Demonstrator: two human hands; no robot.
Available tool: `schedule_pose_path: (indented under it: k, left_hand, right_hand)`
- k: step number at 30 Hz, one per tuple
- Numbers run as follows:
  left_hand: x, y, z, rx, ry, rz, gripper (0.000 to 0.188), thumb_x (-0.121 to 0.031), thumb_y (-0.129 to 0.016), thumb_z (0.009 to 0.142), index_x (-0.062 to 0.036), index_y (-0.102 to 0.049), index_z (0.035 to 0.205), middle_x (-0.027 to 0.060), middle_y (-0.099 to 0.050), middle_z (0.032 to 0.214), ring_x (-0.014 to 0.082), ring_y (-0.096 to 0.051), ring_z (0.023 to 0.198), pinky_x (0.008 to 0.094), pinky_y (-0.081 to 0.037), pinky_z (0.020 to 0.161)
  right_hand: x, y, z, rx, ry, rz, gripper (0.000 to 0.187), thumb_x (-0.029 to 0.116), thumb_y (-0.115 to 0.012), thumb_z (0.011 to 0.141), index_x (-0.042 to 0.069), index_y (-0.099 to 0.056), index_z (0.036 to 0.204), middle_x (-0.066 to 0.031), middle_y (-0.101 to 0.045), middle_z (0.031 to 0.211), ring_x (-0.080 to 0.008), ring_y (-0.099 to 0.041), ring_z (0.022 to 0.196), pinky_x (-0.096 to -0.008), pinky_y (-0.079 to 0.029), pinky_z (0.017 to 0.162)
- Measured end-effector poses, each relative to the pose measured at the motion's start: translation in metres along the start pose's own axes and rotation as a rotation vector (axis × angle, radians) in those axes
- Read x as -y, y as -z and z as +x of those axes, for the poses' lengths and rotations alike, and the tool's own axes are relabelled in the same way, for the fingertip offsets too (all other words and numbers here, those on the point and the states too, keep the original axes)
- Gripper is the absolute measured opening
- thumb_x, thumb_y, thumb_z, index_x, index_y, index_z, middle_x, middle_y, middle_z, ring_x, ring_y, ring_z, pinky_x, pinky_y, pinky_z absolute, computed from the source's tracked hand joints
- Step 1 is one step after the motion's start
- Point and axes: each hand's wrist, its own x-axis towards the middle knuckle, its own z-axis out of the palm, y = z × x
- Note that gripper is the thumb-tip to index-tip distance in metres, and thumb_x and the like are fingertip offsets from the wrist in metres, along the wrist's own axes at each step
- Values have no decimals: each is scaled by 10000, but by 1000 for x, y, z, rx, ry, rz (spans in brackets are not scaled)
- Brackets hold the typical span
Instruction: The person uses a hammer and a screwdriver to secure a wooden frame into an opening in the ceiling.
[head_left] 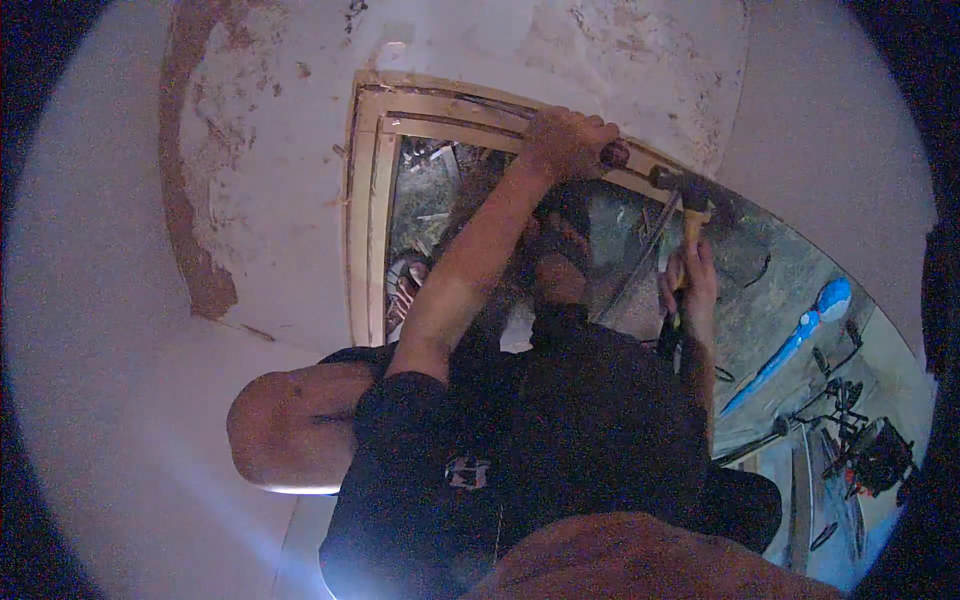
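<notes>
My left hand [568,143] is closed in a fist at the top rail of a wooden frame [365,200]. Out of its right side pokes the rounded, dark reddish handle of a chisel-like tool [615,153]; the blade is hidden by the fist. My right hand [692,275], lower and to the right, is wrapped around the yellow and black handle of a hammer [692,205]. The dark hammer head is up, a short gap to the right of the tool's handle end, not touching it.
Patchy, scraped plaster wall [265,150] surrounds the frame. Debris lies on the floor [425,195] below. A long blue tool or bag-like object [800,335] lies at right, beside a dark tangle of cords and gear [870,450]. Long strips [800,490] lie near it.
</notes>
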Motion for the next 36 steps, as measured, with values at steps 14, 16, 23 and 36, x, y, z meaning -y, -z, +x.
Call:
schedule_pose_path:
  k: [14, 16, 23, 36]
  left_hand:
    - [7, -19, 2, -48, -48, 137, 155, -266, -549, 782, -123, -599, 819, 69, -631, 720, 252, -657, 650, 406, -527, 588]
    - [9, -25, 4, -91, -56, 167, 138, -256, -536, 787, -130, -592, 800, 60, -617, 694, 237, -649, 622, 393, -523, 572]
    - [10, -26, 6, -46, -37, 168, 170, -287, -545, 785, -123, -590, 787, 67, -623, 700, 225, -656, 673, 382, -520, 563]
    - [-14, 4, 12, 344, 77, 22, 196, -277, -593, 753, -119, -664, 845, 120, -672, 889, 316, -659, 803, 460, -524, 697]
  right_hand:
    - [-11, -15, -7, 196, -32, 12, 340, 349, -441, 961, 95, -427, 1186, -13, -486, 796, -87, -472, 523, -216, -386, 408]
    - [-20, -12, -3, 133, -7, -11, 311, 337, -436, 963, 99, -417, 1162, -14, -467, 732, -98, -433, 456, -225, -357, 368]
    - [-12, -10, -7, 214, -74, 91, 317, 357, -446, 955, 117, -420, 1160, -17, -466, 647, -103, -409, 411, -233, -348, 331]
    - [-8, -10, -1, 47, -41, 30, 205, 283, -418, 966, 93, -413, 1040, -25, -438, 609, -127, -367, 334, -248, -301, 287]
